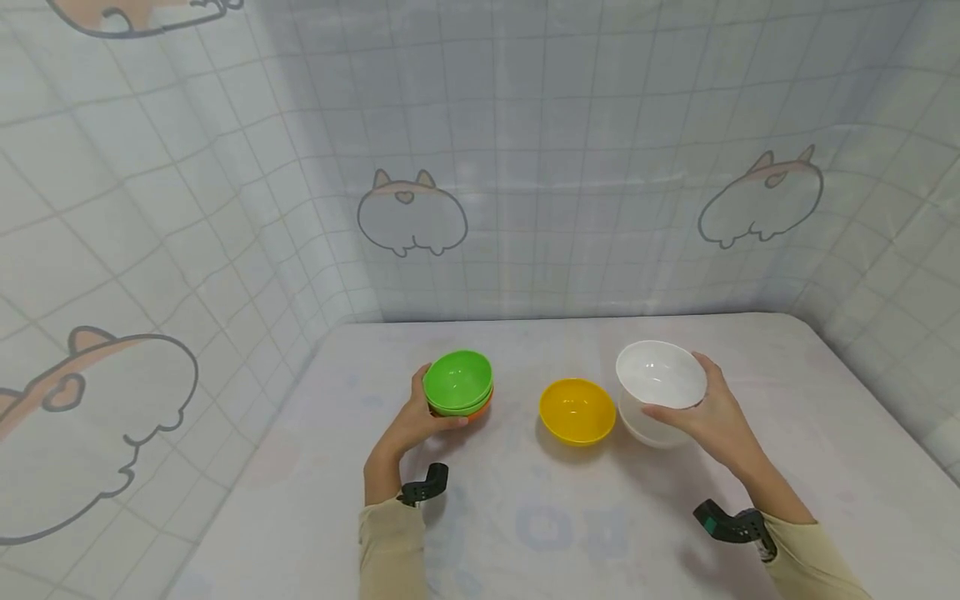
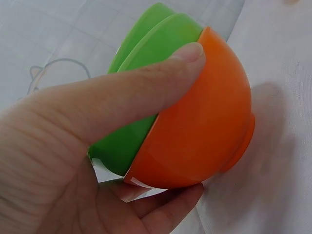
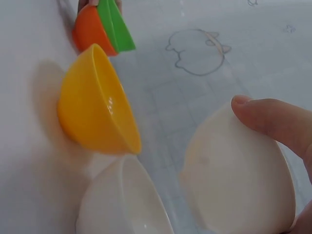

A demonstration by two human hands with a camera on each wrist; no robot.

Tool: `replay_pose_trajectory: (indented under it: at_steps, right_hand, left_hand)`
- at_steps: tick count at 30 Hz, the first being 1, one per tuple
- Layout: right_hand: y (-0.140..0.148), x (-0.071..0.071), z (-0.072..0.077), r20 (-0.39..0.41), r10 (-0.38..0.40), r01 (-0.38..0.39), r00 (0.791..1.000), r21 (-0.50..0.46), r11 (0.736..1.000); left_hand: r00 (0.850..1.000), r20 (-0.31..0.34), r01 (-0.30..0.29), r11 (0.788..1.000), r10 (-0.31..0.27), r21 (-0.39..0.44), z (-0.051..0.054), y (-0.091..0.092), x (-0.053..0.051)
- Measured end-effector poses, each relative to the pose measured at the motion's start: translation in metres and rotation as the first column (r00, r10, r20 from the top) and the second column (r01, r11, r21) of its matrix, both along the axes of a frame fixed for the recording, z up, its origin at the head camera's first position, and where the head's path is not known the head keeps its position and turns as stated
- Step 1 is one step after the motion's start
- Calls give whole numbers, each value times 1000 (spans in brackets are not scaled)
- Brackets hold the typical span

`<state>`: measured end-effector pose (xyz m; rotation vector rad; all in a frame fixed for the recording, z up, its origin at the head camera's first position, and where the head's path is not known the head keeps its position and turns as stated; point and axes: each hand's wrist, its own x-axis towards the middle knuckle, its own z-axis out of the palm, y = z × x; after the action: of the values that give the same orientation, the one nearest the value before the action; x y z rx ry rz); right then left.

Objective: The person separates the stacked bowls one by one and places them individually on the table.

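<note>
In the head view my left hand (image 1: 414, 423) grips a stack of bowls, its thumb along the near side. Two green bowls (image 1: 458, 379) sit nested inside an orange bowl (image 2: 209, 114); the left wrist view shows the thumb across their rims and fingers beneath. Whether the orange foot touches the table I cannot tell. On the right, my right hand (image 1: 716, 421) holds a white bowl (image 1: 662, 375) by its rim and side, raised over a second white bowl (image 1: 649, 429). The right wrist view shows a gap between the held bowl and the lower white bowl (image 3: 109, 207).
A yellow bowl (image 1: 576, 410) stands upright between the hands, beside the lower white bowl. All this is on a table with a pale cloth (image 1: 547, 483). Grid-patterned curtains (image 1: 570, 167) with cartoon animals hang at the back and both sides.
</note>
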<state>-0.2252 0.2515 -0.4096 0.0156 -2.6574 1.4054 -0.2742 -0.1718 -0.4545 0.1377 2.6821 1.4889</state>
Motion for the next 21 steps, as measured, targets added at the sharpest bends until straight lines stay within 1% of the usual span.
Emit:
replay_pose_trajectory:
  at_steps: [4, 5, 8, 11, 12, 15, 18, 19, 21]
  right_hand:
    - [12, 0, -4, -16, -33, 33, 999, -6, 999]
    - [16, -1, -6, -18, -44, 43, 999, -6, 999]
    - [27, -4, -15, -29, -107, 107, 994, 26, 994]
    - [39, -4, -20, -34, -120, 121, 992, 21, 992]
    - [43, -3, -21, -38, -142, 143, 989, 32, 989]
    - [52, 3, -19, -34, -128, 128, 991, -7, 992]
    - [58, 9, -18, -23, -156, 156, 988, -6, 988]
    - [61, 11, -17, -22, -147, 147, 989, -16, 989]
    - [65, 14, -18, -21, -157, 157, 987, -16, 987]
  left_hand:
    - [1000, -2, 6, 1000, -6, 9, 0, -1, 0]
    - [1000, -3, 7, 1000, -7, 13, 0, -1, 0]
    - [1000, 0, 13, 1000, -13, 26, 1, -1, 2]
    - [1000, 2, 16, 999, -16, 30, 1, 0, 2]
    - [1000, 3, 15, 1000, -15, 27, 1, 0, 2]
    - [1000, 3, 10, 1000, -10, 15, 1, 0, 2]
    - [1000, 4, 7, 1000, -7, 4, 1, 0, 1]
    - [1000, 5, 6, 1000, -6, 2, 1, 0, 1]
    - [1000, 6, 5, 1000, -5, 3, 1, 0, 1]
